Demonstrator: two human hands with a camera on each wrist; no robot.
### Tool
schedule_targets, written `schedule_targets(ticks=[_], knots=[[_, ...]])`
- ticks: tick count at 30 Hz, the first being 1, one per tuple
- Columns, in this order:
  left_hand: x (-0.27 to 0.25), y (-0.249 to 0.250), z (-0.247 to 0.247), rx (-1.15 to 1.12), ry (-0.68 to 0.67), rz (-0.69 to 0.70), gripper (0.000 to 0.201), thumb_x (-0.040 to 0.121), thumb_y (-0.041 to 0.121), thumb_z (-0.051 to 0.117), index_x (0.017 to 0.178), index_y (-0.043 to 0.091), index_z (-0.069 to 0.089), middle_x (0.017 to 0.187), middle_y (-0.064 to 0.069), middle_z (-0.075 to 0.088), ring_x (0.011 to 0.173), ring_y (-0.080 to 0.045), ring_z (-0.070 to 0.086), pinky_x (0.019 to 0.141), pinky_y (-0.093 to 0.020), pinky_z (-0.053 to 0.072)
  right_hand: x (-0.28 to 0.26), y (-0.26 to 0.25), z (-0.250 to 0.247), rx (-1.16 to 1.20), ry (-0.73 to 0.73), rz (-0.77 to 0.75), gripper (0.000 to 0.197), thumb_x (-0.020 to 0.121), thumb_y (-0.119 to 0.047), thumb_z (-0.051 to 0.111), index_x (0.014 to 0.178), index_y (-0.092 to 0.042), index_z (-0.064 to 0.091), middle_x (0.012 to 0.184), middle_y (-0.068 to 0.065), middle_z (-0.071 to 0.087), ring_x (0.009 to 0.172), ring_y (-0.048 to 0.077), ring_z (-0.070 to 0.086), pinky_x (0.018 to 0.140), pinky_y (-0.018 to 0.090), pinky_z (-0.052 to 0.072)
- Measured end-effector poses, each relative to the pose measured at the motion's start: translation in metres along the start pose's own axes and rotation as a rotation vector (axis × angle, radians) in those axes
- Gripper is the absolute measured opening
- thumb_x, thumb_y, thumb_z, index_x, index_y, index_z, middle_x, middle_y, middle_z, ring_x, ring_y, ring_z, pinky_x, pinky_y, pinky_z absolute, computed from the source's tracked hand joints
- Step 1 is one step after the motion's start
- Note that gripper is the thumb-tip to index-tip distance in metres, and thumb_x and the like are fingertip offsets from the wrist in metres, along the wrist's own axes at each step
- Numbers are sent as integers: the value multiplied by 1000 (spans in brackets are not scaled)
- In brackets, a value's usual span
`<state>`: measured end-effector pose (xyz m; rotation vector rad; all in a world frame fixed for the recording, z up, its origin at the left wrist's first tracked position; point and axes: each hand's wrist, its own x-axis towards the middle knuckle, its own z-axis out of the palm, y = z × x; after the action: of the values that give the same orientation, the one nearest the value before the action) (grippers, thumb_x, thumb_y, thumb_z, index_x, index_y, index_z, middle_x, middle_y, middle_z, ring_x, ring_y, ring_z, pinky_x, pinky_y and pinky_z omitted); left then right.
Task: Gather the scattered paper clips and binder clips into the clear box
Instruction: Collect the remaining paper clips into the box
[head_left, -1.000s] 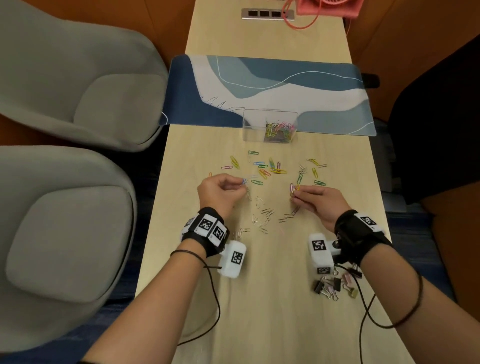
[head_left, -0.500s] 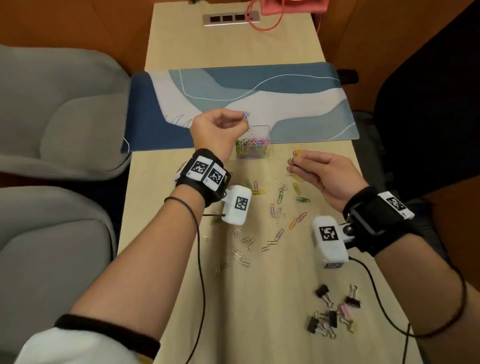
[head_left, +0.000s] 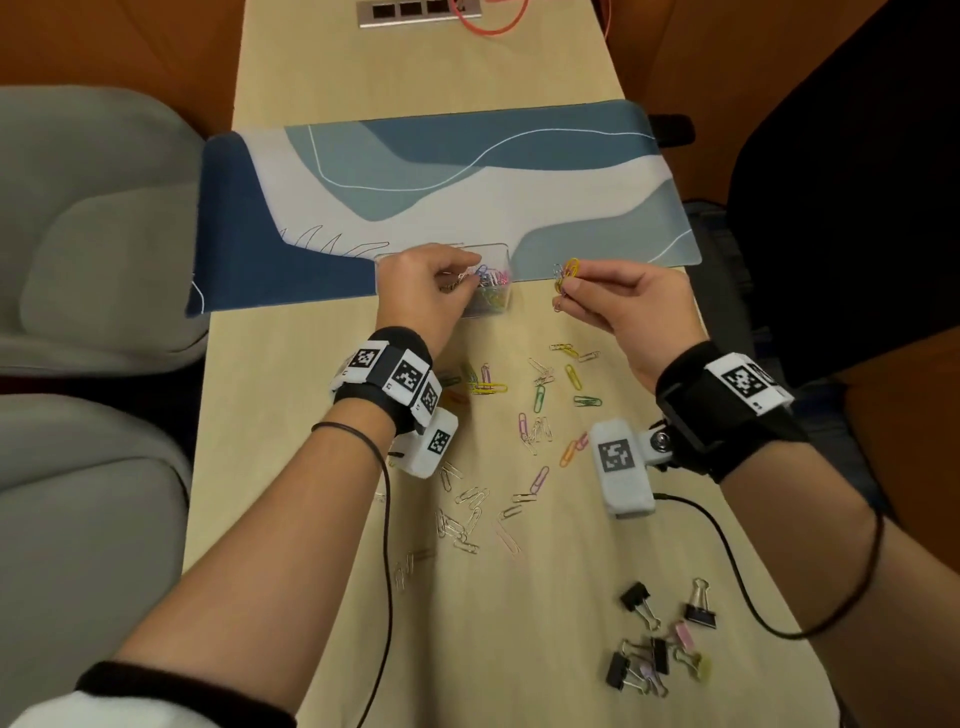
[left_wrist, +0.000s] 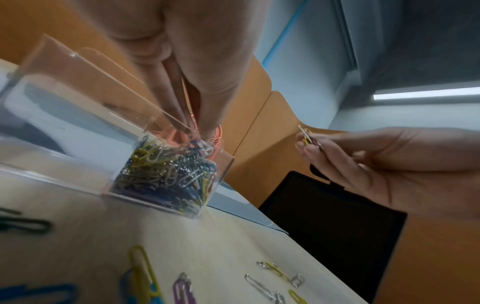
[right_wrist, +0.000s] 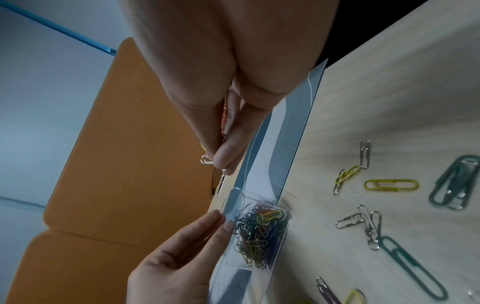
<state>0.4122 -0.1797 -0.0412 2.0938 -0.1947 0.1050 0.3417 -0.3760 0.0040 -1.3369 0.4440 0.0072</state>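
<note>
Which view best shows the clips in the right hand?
Head view: the right hand pinches the clips unobstructed, beside the box, a yellow one and a few more visible. Left wrist shows them small and edge-on at the fingertips. Right wrist mostly hides them behind the fingers; only a silver loop shows.

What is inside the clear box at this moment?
The clear box holds a heap of mixed coloured and silver paper clips. The left hand is over its opening, covering part of the inside from above. No binder clips show inside.
</note>
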Motion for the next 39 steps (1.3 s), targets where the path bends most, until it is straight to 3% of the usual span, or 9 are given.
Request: schedule_targets(ticks=[3, 7, 11, 16, 20, 26, 30, 34, 39], knots=[[0, -1, -4, 97, 36, 53, 14, 81, 20, 77, 95, 20, 78, 92, 5, 74, 81, -7, 64, 83, -25, 54, 10, -1, 9, -118, -3, -54, 21, 80, 4, 71, 101, 4, 70, 93, 21, 71, 81, 27, 72, 78, 26, 58], [-2, -7, -11, 169, 131, 112, 12, 87, 29, 68, 92, 24, 78, 89, 10, 73, 87, -13, 60, 85, -32, 48, 38, -4, 35, -523, 6, -322, 15, 79, -4, 73, 94, -6, 75, 86, 7, 74, 77, 19, 72, 78, 28, 59], [-17, -18, -26, 160, 209, 89, 11, 88, 27, 66, 90, 24, 76, 89, 11, 69, 87, -14, 58, 83, -23, 43, 58, 2, 62, -881, -97, -493, 16, 82, -11, 69, 96, -13, 77, 88, 0, 75, 75, 8, 67, 86, 23, 53], [-51, -42, -58, 148, 218, 9, 11, 87, 27, 66, 91, 25, 76, 89, 15, 64, 84, -8, 55, 81, -34, 49, 71, 6, 70, -1214, -210, -546, 23, 87, -12, 61, 103, -18, 75, 100, 4, 75, 94, 20, 67, 96, 29, 49], [-74, -58, -76, 164, 199, -51, 10, 87, 25, 67, 91, 26, 76, 88, 15, 65, 82, -10, 56, 77, -31, 48, 67, 3, 74, -1366, -263, -565, 26, 86, -16, 60, 107, -22, 74, 98, 4, 74, 93, 21, 67, 94, 31, 50], [-106, -68, -79, 264, 30, -141, 13, 87, 17, 68, 96, 20, 76, 100, -2, 64, 96, -19, 56, 81, -4, 35, 56, -3, 84, -1432, -253, -582, 22, 90, -24, 58, 101, -17, 75, 99, 4, 74, 98, 24, 63, 93, 33, 49], [-139, -68, -69, 430, -165, -23, 38, 89, 8, 59, 125, 18, 65, 127, -11, 55, 117, -30, 47, 103, -38, 39, 30, -1, 84, -1366, -213, -620, 21, 86, -20, 58, 97, -15, 76, 95, 5, 73, 90, 25, 65, 86, 31, 49], [-171, -63, -59, 500, -363, 153, 50, 84, 2, 55, 132, 13, 58, 139, -16, 50, 128, -34, 45, 108, -43, 39, -23, 36, 77, -1376, -362, -511, 25, 86, -13, 56, 102, -18, 74, 99, 5, 72, 89, 23, 65, 88, 32, 51], [-206, -55, -64, 599, -429, 146, 61, 76, 7, 34, 134, 4, 55, 141, -17, 49, 130, -35, 44, 111, -41, 38, -90, 96, 63, -1535, -589, -448, 50, 82, 7, 48, 126, -13, 60, 124, 9, 48, 109, 28, 51, 89, 39, 49]])
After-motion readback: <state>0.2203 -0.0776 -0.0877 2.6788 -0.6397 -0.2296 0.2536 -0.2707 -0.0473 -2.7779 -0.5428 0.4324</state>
